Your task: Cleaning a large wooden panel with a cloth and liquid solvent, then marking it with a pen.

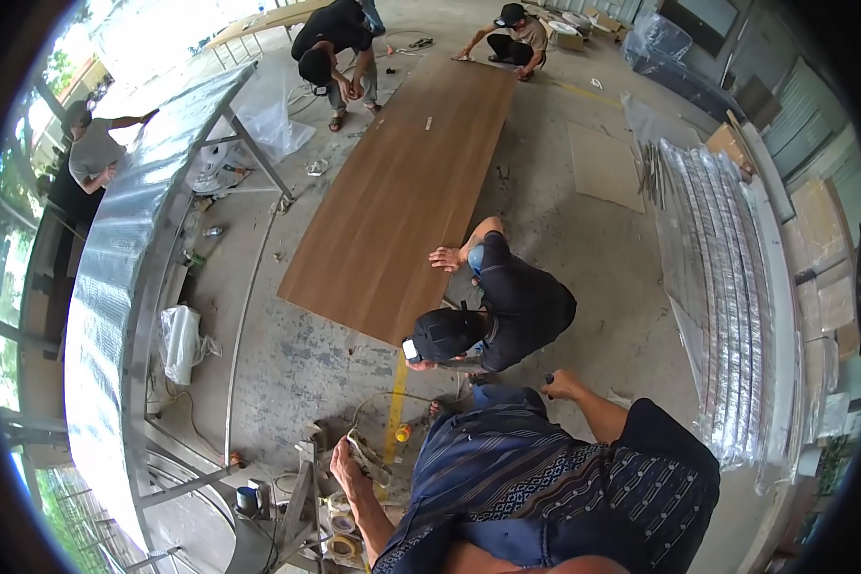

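Note:
My left hand point(347, 469) is at the lower middle, its fingers curled against a pale, crumpled, cloth-like thing point(370, 453); its exact kind is unclear. My right hand point(568, 386) is held out to the right, closed around a small dark object point(549, 379) that mostly hides in the fist. Ahead of me lies a long brown wood-grain panel point(402, 191). At its near end a person in a dark shirt and cap point(521, 306) bends over, one hand spread on the panel's edge. Another person point(521, 43) crouches at the far end, touching it.
A metal-framed table covered with silvery foil point(129, 249) stands left, with a person point(94, 153) beside it. Another person point(335, 53) bends near the panel's far left. Plastic-wrapped long pieces point(727, 287) lie right. Tape rolls point(342, 547) and a metal stand point(301, 497) are near my left arm.

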The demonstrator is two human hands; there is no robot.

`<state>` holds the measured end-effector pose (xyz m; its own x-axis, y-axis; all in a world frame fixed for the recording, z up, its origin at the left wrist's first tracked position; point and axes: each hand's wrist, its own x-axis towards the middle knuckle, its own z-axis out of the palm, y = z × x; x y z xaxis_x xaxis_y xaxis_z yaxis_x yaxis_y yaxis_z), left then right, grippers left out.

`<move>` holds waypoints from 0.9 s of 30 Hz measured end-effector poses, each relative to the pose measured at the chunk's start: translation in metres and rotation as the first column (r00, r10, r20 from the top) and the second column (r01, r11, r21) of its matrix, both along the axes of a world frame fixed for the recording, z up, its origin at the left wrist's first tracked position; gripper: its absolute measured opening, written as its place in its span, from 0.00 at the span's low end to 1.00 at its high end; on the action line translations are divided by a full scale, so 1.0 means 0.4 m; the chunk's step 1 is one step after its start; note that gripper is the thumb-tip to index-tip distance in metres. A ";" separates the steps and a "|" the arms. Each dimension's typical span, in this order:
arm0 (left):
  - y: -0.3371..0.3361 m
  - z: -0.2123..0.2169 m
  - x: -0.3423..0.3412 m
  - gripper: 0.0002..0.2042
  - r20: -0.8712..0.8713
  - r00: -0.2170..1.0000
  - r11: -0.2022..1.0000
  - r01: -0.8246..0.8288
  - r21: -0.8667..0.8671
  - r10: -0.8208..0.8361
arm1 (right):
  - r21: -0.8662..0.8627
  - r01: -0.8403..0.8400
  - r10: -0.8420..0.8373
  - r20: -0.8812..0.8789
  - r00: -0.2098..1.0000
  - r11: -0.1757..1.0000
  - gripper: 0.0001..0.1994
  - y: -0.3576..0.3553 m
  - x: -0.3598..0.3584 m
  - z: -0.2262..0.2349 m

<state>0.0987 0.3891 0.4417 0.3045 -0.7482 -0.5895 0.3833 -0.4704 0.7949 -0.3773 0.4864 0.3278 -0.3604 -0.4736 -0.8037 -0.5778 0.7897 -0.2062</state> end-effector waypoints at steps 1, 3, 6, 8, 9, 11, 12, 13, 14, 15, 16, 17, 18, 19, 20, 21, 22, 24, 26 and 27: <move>-0.006 -0.012 0.006 0.12 0.005 1.000 1.000 0.001 0.015 -0.001 | -0.002 0.005 -0.005 -0.002 1.000 1.000 0.20 0.004 0.002 -0.001; -0.010 -0.020 0.011 0.12 0.010 1.000 1.000 0.002 0.030 -0.002 | -0.005 0.023 -0.022 0.010 1.000 1.000 0.19 0.009 0.006 -0.005; -0.016 -0.025 0.005 0.11 0.016 1.000 1.000 0.022 0.005 -0.022 | -0.006 0.031 -0.031 0.000 1.000 1.000 0.19 0.002 0.014 0.010; -0.020 -0.029 0.001 0.11 0.016 0.999 0.999 0.039 0.003 -0.039 | 0.001 0.050 -0.050 -0.003 0.999 0.999 0.19 0.008 0.009 0.000; -0.021 -0.036 0.003 0.11 0.014 0.999 0.999 0.045 0.002 -0.045 | 0.008 0.067 -0.067 -0.005 0.998 0.998 0.19 0.012 0.007 -0.003; -0.009 -0.060 0.015 0.10 -0.031 0.997 0.997 0.065 0.030 -0.064 | -0.034 0.052 -0.053 -0.007 0.999 0.998 0.18 0.022 0.008 0.001; 0.000 -0.076 0.025 0.10 -0.034 0.997 0.997 0.066 0.028 -0.066 | -0.075 0.031 -0.031 -0.006 0.999 0.997 0.16 0.025 0.010 0.006; 0.010 -0.093 0.034 0.10 -0.053 0.997 0.998 0.064 0.014 -0.063 | -0.077 0.033 -0.033 -0.010 0.999 0.996 0.16 0.028 0.012 0.015; 0.009 -0.099 0.032 0.10 -0.073 0.995 0.998 0.067 0.004 -0.066 | -0.060 0.038 -0.039 -0.014 0.999 0.997 0.16 0.034 0.013 0.029; 0.009 -0.103 0.030 0.10 -0.077 0.994 0.997 0.075 0.006 -0.075 | -0.044 0.044 -0.045 -0.019 0.999 0.998 0.16 0.041 0.014 0.039; 0.012 -0.105 0.026 0.11 -0.105 0.991 0.996 0.090 0.029 -0.086 | -0.042 0.053 -0.054 -0.023 0.998 0.998 0.16 0.051 0.011 0.041; 0.016 -0.103 0.022 0.11 -0.133 0.987 0.993 0.103 0.053 -0.095 | -0.038 0.050 -0.052 -0.034 0.998 0.998 0.16 0.068 0.007 0.044; 0.016 -0.115 0.025 0.11 -0.136 0.985 0.992 0.110 0.056 -0.102 | -0.034 0.048 -0.050 -0.044 0.998 0.998 0.17 0.082 0.002 0.048; 0.015 -0.133 0.031 0.12 -0.189 0.978 0.994 0.099 0.054 -0.087 | -0.031 0.055 -0.057 -0.046 0.997 0.998 0.17 0.092 -0.003 0.052; 0.012 -0.128 0.023 0.13 -0.241 0.968 0.995 0.089 0.053 -0.073 | -0.022 0.061 -0.062 -0.060 0.996 0.998 0.17 0.105 -0.010 0.054; 0.010 -0.120 0.014 0.13 -0.242 0.967 0.994 0.097 0.058 -0.081 | -0.013 0.066 -0.067 -0.072 0.995 0.998 0.18 0.118 -0.017 0.057; 0.007 -0.109 0.004 0.13 -0.263 0.959 0.987 0.138 0.086 -0.111 | -0.009 0.076 -0.076 -0.071 0.995 0.997 0.18 0.129 -0.024 0.063; 0.008 -0.101 -0.003 0.14 -0.275 0.952 0.978 0.175 0.117 -0.138 | -0.068 0.098 -0.106 -0.130 0.986 0.993 0.19 0.136 -0.037 0.075; 0.004 -0.109 -0.018 0.13 -0.159 0.951 0.960 0.277 0.052 -0.266 | -0.071 0.169 -0.176 -0.116 0.978 0.983 0.19 0.129 -0.061 0.082; -0.002 -0.085 -0.043 0.10 -0.125 0.957 0.961 0.271 0.062 -0.262 | -0.076 0.234 -0.241 -0.108 0.964 0.969 0.20 0.128 -0.076 0.084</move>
